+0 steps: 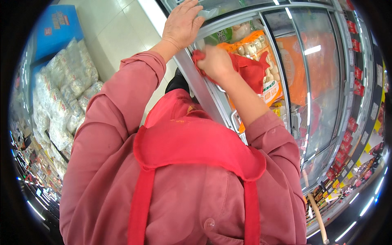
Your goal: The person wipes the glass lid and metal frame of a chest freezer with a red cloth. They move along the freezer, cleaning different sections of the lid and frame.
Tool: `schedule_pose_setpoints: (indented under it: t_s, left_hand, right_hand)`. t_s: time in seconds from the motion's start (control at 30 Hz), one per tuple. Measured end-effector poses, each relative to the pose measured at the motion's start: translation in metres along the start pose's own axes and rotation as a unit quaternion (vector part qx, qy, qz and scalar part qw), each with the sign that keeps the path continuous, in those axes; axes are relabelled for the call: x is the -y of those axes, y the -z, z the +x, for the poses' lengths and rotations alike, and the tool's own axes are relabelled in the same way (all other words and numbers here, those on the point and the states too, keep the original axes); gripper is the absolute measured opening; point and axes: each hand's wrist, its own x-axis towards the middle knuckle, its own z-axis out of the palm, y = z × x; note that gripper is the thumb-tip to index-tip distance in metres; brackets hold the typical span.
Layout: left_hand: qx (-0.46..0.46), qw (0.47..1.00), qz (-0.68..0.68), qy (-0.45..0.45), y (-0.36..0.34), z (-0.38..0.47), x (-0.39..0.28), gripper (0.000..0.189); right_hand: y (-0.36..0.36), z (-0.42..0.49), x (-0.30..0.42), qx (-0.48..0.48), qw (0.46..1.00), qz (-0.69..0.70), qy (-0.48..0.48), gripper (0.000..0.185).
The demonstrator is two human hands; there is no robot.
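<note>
My right hand [215, 62], slightly blurred, grips a red cloth [249, 69] at the inner rim of a chest freezer [196, 78]. The rest of the cloth hangs over orange bags of pale round food [271, 69] inside the freezer. Beyond them lies a green bag [219, 36]. My left hand [183, 26] rests palm down at the freezer's far left corner, by the edge of a glass lid [242, 10]. Its thumb is apart from the fingers, and no object shows in it. What lies under the palm is hidden.
Sliding glass panels [321, 79] cover the freezer's right part. Shelves with red packets [343, 147] run behind it. On the left, clear bags of packaged goods [62, 92] are piled near a blue box [58, 29]. A wooden pole [318, 217] leans at lower right.
</note>
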Motion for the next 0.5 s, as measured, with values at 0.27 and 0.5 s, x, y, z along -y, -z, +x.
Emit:
schedule_pose_setpoints:
  t_s: [0.27, 0.5]
  left_hand:
    - [0.001, 1.000, -0.009, 0.013, 0.003, 0.004, -0.002, 0.037]
    - [0.009, 1.000, 0.011, 0.005, 0.013, 0.000, -0.012, 0.038]
  right_hand:
    - [-0.004, -0.004, -0.004, 0.011, 1.000, 0.002, -0.011, 0.027]
    - [-0.003, -0.087, -0.035, 0.094, 0.995, -0.019, -0.041, 0.022]
